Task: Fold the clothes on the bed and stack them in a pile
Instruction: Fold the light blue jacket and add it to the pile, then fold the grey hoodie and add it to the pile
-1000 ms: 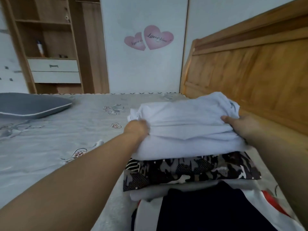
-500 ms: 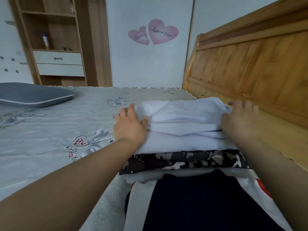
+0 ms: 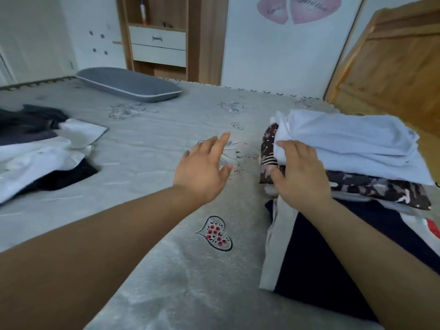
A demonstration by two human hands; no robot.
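Folded white cotton garment [image 3: 352,136] tops the pile by the bed's headboard edge.
Right hand [image 3: 300,172] rests flat against it; left hand [image 3: 202,167] hovers, fingers spread; unfolded black-and-white clothes [image 3: 40,151] wait at the left edge.

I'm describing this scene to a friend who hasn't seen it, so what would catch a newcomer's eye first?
Probably the stack of folded clothes at the right of the bed, topped by a white garment, with the right hand resting on its near corner. Next, the left hand, open over the grey sheet, holds nothing. At far left lies a heap of unfolded clothes, and two pink hearts mark the wall.
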